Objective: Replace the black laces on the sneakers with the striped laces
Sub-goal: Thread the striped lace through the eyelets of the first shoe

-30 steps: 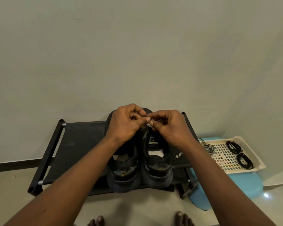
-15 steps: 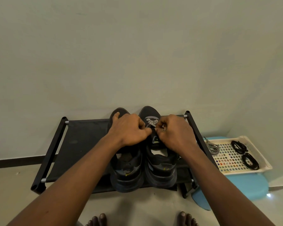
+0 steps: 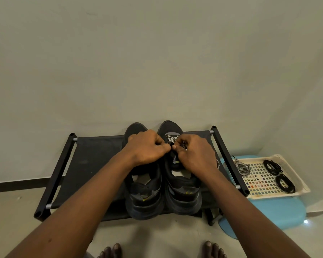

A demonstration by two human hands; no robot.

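Striped lace [image 3: 171,138] crossed through the toe-end eyelets of the right-hand sneaker [image 3: 183,192], which stands just beside the left-hand sneaker [image 3: 144,198] on a black fabric rack [image 3: 93,157]. Right hand [image 3: 194,155] — fingers curled, pinching a lace end. Left hand [image 3: 147,148] — fingers curled tight at the eyelets, their hold hidden. Beside the rack, a cream tray [image 3: 302,183] holds a second striped lace [image 3: 241,167] and coiled black laces [image 3: 285,181].
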